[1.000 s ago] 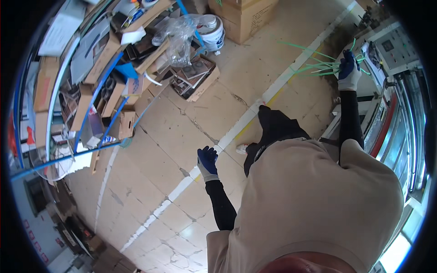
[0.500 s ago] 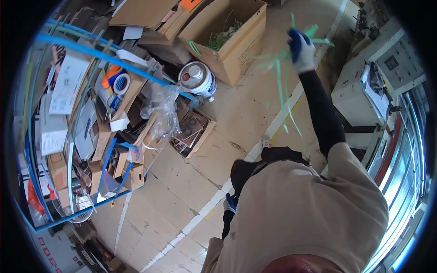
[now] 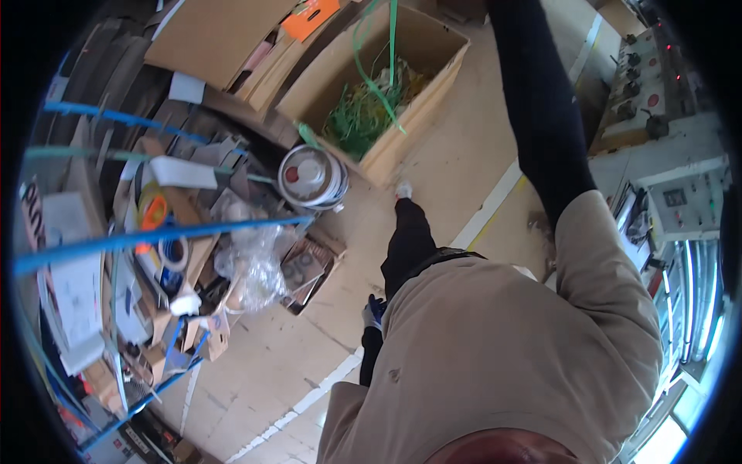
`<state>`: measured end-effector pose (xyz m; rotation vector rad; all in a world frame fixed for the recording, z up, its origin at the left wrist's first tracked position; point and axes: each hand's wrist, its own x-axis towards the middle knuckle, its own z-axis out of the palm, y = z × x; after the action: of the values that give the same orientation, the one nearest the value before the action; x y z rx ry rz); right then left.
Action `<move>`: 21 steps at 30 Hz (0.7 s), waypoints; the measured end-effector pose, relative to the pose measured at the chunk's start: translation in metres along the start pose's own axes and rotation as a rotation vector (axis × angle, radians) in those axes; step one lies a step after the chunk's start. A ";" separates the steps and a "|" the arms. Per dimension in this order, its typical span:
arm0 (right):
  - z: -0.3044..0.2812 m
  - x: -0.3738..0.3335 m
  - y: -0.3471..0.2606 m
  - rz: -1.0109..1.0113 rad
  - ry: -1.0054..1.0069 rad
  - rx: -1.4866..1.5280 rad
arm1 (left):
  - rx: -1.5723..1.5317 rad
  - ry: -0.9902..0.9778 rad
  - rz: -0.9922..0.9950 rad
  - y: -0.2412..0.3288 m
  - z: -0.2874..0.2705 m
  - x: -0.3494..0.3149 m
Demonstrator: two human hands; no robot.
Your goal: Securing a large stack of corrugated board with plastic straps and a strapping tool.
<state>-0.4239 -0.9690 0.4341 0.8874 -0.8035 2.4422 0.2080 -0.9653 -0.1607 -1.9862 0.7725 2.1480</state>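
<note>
My right arm in a black sleeve (image 3: 541,100) stretches far up and leaves the picture at the top edge, so the right hand is out of sight. Green plastic strapping strips (image 3: 393,46) hang down from the top edge over a large open cardboard box (image 3: 456,66); what holds them cannot be seen. Inside the box lies a tangle of green strips (image 3: 359,120). My left hand (image 3: 374,312), in a white glove with dark blue fingers, hangs low beside my hip. Its fingers look loosely apart, and it holds nothing I can see.
A white metal pail (image 3: 312,178) stands against the box's near side. On the left, a blue-framed rack (image 3: 154,238) is crammed with cardboard, tape rolls and clear plastic wrap (image 3: 259,267). A control cabinet (image 3: 684,201) stands at the right. A white floor line (image 3: 491,205) crosses the floor.
My right hand, which held the green strips, has gone up out of view. The strips now hang over the box. My body has moved closer to the box, one foot stepping forward.
</note>
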 end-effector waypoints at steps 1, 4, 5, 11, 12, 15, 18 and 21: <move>-0.011 0.005 0.030 -0.009 0.045 0.029 | -0.047 -0.027 -0.011 0.031 0.022 0.011; -0.079 -0.019 0.110 0.157 0.117 -0.178 | -0.122 -0.102 0.026 0.132 0.100 0.011; -0.106 -0.045 0.147 0.222 0.049 -0.341 | -0.091 -0.107 0.140 0.161 0.120 0.006; -0.326 -0.159 0.257 0.828 -1.668 -1.274 | 0.192 -0.190 0.278 0.302 0.262 -0.015; -0.331 -0.153 0.263 1.170 -1.689 -1.126 | 0.186 -0.170 0.277 0.314 0.282 -0.011; -0.343 -0.117 0.264 1.341 -1.683 -1.102 | 0.094 -0.178 0.258 0.322 0.336 -0.007; -0.350 -0.062 0.272 1.553 -1.536 -0.738 | 0.147 -0.070 0.178 0.292 0.396 -0.007; -0.373 -0.002 0.245 1.431 -1.472 -0.561 | 0.016 -0.125 0.152 0.260 0.466 -0.019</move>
<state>-0.7212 -0.9127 0.1059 2.3060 -3.2396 1.4289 -0.3167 -0.9810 -0.0630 -1.8181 0.9443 2.3147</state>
